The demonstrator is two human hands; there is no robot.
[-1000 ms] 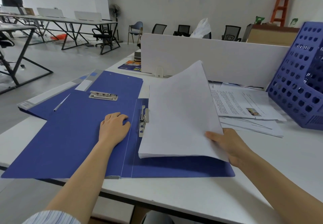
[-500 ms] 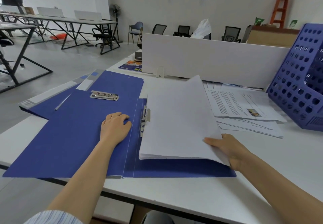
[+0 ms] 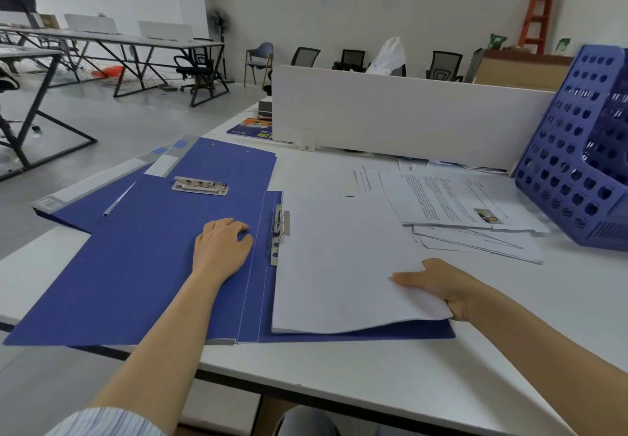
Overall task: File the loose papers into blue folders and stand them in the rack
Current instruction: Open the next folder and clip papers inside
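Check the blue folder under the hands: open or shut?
Open. The blue folder lies spread flat on the desk, left hand on its left cover, paper stack on its right half by the metal clip.

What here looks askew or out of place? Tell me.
The loose printed sheets beside the blue perforated plastic rack lie fanned unevenly. The white paper stack in the open blue folder bows up at its near right corner, where the right hand holds it.
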